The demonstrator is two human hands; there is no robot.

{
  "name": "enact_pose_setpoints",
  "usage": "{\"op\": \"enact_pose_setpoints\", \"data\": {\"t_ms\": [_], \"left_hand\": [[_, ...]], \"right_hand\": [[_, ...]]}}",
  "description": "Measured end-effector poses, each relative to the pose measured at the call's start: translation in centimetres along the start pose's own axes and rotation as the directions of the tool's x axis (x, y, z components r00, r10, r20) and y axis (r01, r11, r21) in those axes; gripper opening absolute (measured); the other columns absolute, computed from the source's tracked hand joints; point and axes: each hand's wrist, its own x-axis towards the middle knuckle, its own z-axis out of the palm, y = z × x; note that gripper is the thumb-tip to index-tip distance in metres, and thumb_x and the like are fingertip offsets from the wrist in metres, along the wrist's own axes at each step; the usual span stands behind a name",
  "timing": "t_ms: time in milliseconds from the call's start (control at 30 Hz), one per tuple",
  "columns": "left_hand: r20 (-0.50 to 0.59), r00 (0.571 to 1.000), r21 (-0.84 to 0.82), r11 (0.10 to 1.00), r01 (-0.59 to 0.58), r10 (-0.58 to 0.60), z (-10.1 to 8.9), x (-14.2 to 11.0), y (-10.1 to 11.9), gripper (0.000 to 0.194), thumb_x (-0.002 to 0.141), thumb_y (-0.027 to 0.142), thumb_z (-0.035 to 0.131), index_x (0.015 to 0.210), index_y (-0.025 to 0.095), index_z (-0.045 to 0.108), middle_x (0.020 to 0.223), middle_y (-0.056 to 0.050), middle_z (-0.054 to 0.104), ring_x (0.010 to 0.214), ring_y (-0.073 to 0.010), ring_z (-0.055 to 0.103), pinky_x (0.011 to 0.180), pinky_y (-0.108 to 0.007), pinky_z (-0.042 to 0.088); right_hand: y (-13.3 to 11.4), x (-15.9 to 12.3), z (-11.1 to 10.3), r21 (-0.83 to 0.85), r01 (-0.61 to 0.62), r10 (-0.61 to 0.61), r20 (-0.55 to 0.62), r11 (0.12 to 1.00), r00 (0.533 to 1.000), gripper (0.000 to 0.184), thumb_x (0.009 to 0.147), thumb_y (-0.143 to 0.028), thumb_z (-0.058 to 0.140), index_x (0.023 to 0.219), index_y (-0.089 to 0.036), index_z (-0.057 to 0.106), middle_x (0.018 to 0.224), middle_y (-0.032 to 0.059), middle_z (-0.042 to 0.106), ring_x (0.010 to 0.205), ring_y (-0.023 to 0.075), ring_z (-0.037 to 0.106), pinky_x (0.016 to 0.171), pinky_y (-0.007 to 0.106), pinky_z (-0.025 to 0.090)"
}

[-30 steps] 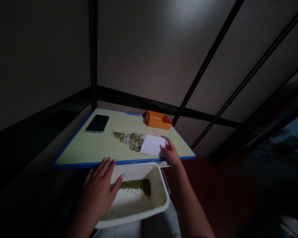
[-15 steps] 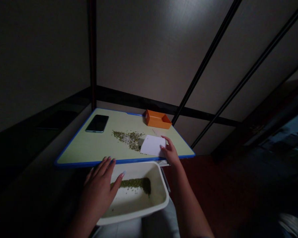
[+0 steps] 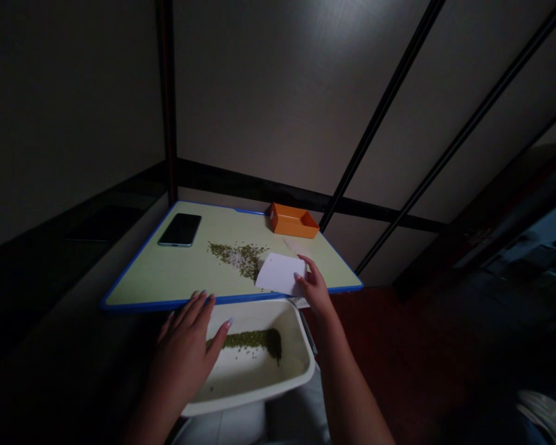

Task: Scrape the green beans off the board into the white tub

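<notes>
My right hand (image 3: 314, 285) is closed on the right edge of a white card-like scraper (image 3: 280, 273), tilted over the tabletop near its front edge. Small green beans or seeds (image 3: 241, 256), mixed with some whitish bits, lie scattered to the left of the scraper. My left hand (image 3: 189, 337) rests with fingers spread at the left end of a white plastic tub (image 3: 301, 371), its fingertips near the table's blue edge. Inside the tub, a strip of green beans (image 3: 254, 340) lies along the far side. The left hand hides part of the tub.
The pale green table (image 3: 143, 278) has a blue rim. A black-screened phone (image 3: 180, 229) lies at its back left, and an orange open box (image 3: 294, 222) stands at its back right. Dark-framed wall panels (image 3: 269, 93) rise behind the table.
The right hand and the white scraper have shifted slightly left, toward the scattered beans and the front edge. My left hand has stayed in place.
</notes>
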Motion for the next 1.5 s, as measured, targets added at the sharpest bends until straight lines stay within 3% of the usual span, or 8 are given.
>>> {"op": "enact_pose_setpoints", "data": {"t_ms": [133,533,767,900,1000,1233,1367,1500], "left_hand": [[-0.008,1.000,-0.013,1.000,-0.009,0.009,0.1,-0.1,-0.1,0.062,0.092,0.054,0.037,0.131,0.012,0.061,0.143,-0.016,0.059,0.138,-0.0309,0.052,0.110,-0.054,0.045],[-0.009,1.000,-0.046,0.999,0.025,-0.025,0.2,0.2,0.0,0.059,0.093,0.049,0.036,0.132,0.012,0.060,0.142,-0.017,0.060,0.137,-0.0297,0.052,0.110,-0.052,0.045],[0.006,0.999,-0.048,0.998,0.046,-0.046,-0.1,0.1,0.2,0.058,0.092,0.046,0.038,0.132,0.012,0.061,0.142,-0.016,0.060,0.138,-0.0290,0.052,0.111,-0.051,0.045],[0.004,0.999,-0.050,0.997,0.050,-0.050,0.0,0.0,0.2,0.056,0.091,0.046,0.039,0.132,0.014,0.061,0.143,-0.016,0.059,0.139,-0.0287,0.051,0.111,-0.051,0.044],[0.009,0.999,-0.059,0.997,0.046,-0.045,0.2,-0.1,0.2,0.058,0.091,0.048,0.038,0.131,0.013,0.061,0.143,-0.017,0.059,0.139,-0.0295,0.050,0.111,-0.051,0.044],[0.006,0.996,-0.064,0.994,0.092,-0.092,0.5,-0.2,0.5,0.059,0.092,0.049,0.038,0.131,0.011,0.061,0.146,-0.018,0.056,0.142,-0.0295,0.047,0.112,-0.051,0.044],[0.024,0.996,-0.067,0.994,0.089,-0.088,0.2,-0.1,0.7,0.059,0.092,0.047,0.038,0.131,0.010,0.061,0.147,-0.018,0.055,0.142,-0.0299,0.047,0.111,-0.051,0.044],[0.025,0.995,-0.069,0.993,0.099,-0.098,-0.2,0.0,0.8,0.057,0.092,0.046,0.038,0.130,0.010,0.061,0.145,-0.018,0.057,0.141,-0.0292,0.048,0.111,-0.049,0.044]], "right_hand": [[-0.4,-0.2,0.0,0.062,-0.123,0.120,0.059,0.990,0.991,0.063,0.071,-0.034,0.071,0.130,-0.022,0.055,0.089,0.0014,0.066,0.070,0.0160,0.057,0.059,0.024,0.045],[-1.5,-0.6,0.4,0.151,-0.176,0.162,0.101,0.973,0.982,0.061,0.067,-0.029,0.077,0.124,-0.025,0.058,0.086,-0.0005,0.067,0.068,0.0157,0.058,0.055,0.022,0.043],[-1.7,-2.4,1.0,0.373,-0.131,0.160,-0.050,0.919,0.986,0.070,0.070,-0.032,0.080,0.135,-0.030,0.053,0.098,0.0019,0.071,0.072,0.0173,0.064,0.060,0.025,0.051],[-2.1,-4.7,1.4,0.426,-0.102,0.139,-0.057,0.899,0.989,0.076,0.072,-0.035,0.079,0.141,-0.027,0.048,0.101,0.0054,0.072,0.076,0.0206,0.068,0.063,0.030,0.055],[-2.4,-6.0,1.8,0.354,-0.092,0.117,-0.051,0.931,0.992,0.072,0.078,-0.039,0.074,0.143,-0.028,0.046,0.109,0.0078,0.072,0.084,0.0229,0.070,0.067,0.032,0.056],[-1.9,-5.3,2.3,0.042,0.035,-0.018,-0.340,0.998,0.940,0.071,0.087,-0.046,0.063,0.148,-0.024,0.036,0.124,0.0136,0.063,0.101,0.0227,0.065,0.083,0.035,0.054],[-1.9,-5.5,1.9,-0.174,0.068,-0.127,-0.355,0.982,0.926,0.060,0.088,-0.044,0.059,0.142,-0.021,0.044,0.139,0.0163,0.053,0.113,0.0251,0.060,0.092,0.038,0.050],[-2.1,-5.9,1.6,-0.226,0.052,-0.127,-0.334,0.973,0.934,0.055,0.089,-0.043,0.057,0.137,-0.020,0.046,0.127,0.0156,0.060,0.099,0.0238,0.063,0.085,0.036,0.050]]}}
